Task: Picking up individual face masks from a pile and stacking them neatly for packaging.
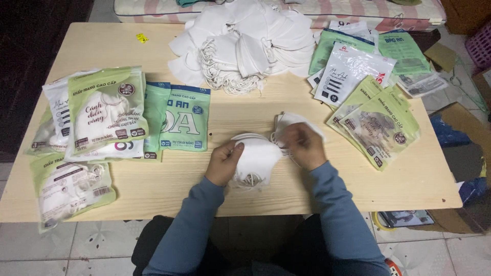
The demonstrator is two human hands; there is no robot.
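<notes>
Over the middle of the wooden table (153, 184), the left hand (223, 163) pinches the edge of a small stack of white face masks (257, 159), while the right hand (304, 145) closes its fingers around the stack's far side and ear loops. A big heap of loose masks (245, 43) lies beyond, with filled green packets (107, 110) to the left and empty green pouches (381, 125) to the right

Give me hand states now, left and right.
Left hand: closed on the stack of white masks.
Right hand: closed on the same stack, at its ear loops.
</notes>
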